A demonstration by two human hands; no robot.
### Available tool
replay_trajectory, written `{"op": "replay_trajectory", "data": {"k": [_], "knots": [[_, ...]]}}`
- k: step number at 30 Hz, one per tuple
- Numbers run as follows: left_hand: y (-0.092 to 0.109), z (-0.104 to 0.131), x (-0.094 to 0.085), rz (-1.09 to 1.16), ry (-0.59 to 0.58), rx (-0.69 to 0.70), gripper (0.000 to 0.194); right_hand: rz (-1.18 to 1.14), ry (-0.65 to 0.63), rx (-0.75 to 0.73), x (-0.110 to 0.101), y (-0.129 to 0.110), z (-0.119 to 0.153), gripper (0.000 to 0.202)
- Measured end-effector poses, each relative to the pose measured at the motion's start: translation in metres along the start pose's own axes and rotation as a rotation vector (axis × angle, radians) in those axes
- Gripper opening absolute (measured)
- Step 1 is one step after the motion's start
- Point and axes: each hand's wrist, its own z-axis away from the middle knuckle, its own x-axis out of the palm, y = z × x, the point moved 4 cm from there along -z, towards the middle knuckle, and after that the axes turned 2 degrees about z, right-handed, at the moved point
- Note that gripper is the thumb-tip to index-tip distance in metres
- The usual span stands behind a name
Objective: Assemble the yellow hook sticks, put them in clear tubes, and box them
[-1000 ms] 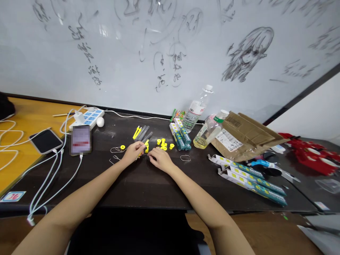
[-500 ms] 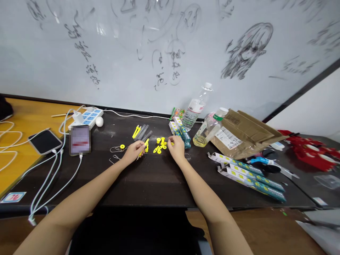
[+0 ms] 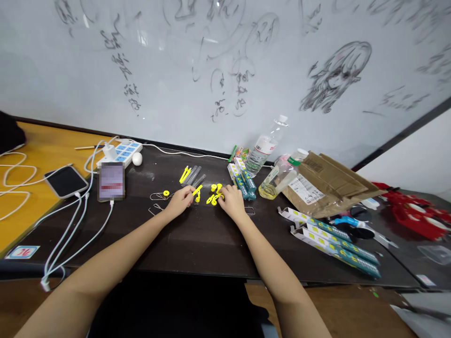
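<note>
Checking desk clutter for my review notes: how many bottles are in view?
2: a white-labelled bottle next to the colourful packet, and a green-labelled bottle beside the brown package. Others could be hidden behind the package.

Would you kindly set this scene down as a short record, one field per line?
Left grip: pinching a slim yellow piece
Right grip: fingertips at a cluster of small yellow parts; whether it holds one is unclear
Beyond the left grip: clear tubes beside yellow sticks
Left of the left grip: a yellow ring and bent wires
Beyond the right grip: teal-and-white boxes, two bottles
Farther right: brown parcel
Backdrop: marked whiteboard
</note>
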Motion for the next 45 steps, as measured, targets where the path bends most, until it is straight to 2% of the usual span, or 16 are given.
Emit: {"op": "replay_trajectory", "data": {"k": [8,13,16,19,23,26,30,32,35,38,41,45], "knots": [[0.005,0.002,0.004,-0.333,-0.048,0.126,0.021,0.067,-0.114,-0.029,0.007,0.000,0.000,0.010],[0.003,0.002,0.007,-0.370,-0.095,0.149,0.022,0.016,-0.090,-0.021,0.001,0.001,-0.002,0.017],[0.004,0.003,0.009,-0.380,-0.132,0.159,0.021,-0.002,-0.080,-0.007,-0.001,0.000,-0.002,0.014],[0.004,0.004,0.009,-0.400,-0.146,0.160,0.022,-0.023,-0.087,0.054,-0.005,0.002,-0.003,0.012],[0.005,0.004,0.009,-0.409,-0.143,0.153,0.022,-0.049,-0.075,0.235,-0.022,0.017,-0.003,0.017],[0.005,0.005,0.009,-0.396,-0.149,0.151,0.022,-0.070,-0.177,0.312,-0.030,0.031,0.001,0.024],[0.006,0.006,0.011,-0.404,-0.164,0.153,0.022,-0.134,-0.382,0.210,-0.025,0.034,0.012,0.020],[0.007,0.006,0.011,-0.412,-0.170,0.153,0.022,-0.157,-0.417,0.161,-0.019,0.032,0.016,0.014],[0.008,0.005,0.011,-0.399,-0.178,0.159,0.022,-0.347,-0.384,0.120,-0.011,0.022,0.016,0.011],[0.009,0.006,0.012,-0.384,-0.206,0.177,0.023,-0.796,-0.303,0.109,-0.005,0.007,0.013,0.017],[0.010,0.006,0.014,-0.360,-0.226,0.195,0.023,-1.145,-0.325,0.148,0.002,-0.010,0.012,0.028],[0.011,0.007,0.015,-0.318,-0.240,0.193,0.022,-1.241,-0.344,0.164,0.007,-0.022,0.014,0.030]]}}
